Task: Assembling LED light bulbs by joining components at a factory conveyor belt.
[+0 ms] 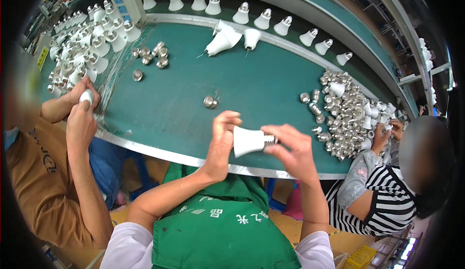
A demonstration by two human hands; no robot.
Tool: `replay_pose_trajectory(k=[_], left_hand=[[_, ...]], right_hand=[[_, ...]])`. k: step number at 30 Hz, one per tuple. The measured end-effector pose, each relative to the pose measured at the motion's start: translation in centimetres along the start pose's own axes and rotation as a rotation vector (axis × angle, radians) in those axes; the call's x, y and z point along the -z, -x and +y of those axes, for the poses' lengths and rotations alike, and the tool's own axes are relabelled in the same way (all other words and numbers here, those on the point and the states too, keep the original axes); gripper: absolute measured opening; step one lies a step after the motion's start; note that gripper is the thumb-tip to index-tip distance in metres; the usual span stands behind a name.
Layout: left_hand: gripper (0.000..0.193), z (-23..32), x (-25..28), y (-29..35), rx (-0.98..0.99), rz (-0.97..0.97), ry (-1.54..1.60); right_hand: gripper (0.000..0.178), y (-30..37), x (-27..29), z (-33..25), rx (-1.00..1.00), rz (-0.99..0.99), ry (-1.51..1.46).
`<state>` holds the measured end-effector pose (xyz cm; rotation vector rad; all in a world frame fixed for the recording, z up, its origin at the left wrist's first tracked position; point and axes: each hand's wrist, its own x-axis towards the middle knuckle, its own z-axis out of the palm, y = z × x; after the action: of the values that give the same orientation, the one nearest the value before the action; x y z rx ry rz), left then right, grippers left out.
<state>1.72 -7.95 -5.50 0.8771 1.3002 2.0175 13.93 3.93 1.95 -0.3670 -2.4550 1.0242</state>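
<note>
Near the middle of the frame, just above the table's near edge, the white bulb body (248, 141) is held up between your two hands. It lies on its side, its long line almost level. The wide end points left, to your left hand (222, 145), and the narrow end with the shiny metal cap (269, 141) points right, to your right hand (294, 149). Your right thumb and fingers pinch around the cap. Your left fingers are loosely bent and not wrapped around the bulb body. Your left palm is right by the wide end, but I cannot tell if they touch.

Up and left of the bulb body, one loose cap (210, 102) sits on the green table (164, 104). Your left hand is the nearer one to it. Higher up, near the top middle, lie a few white cones (224, 39) with thin wires, and left of them a small bunch of caps (157, 49). At the right of the frame is a big pile of caps (344, 114). Along the top, a row of white bulbs (213, 4) stands with caps up. At the left edge, another person's hands (81, 118) hold a white piece.
</note>
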Motion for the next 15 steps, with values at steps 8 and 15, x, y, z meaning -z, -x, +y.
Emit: replay_pose_trajectory(k=[8, 15], left_hand=[[0.042, 0.0, 3.2, 2.1, -0.309, -0.198, -0.681], [0.032, 0.0, 2.7, 2.2, -0.389, -0.297, -0.836]], right_hand=[[0.027, -12.0, 6.8, 11.9, -0.236, 0.370, 0.510], [0.028, -20.6, 8.7, 19.7, -0.212, 0.474, 0.838]])
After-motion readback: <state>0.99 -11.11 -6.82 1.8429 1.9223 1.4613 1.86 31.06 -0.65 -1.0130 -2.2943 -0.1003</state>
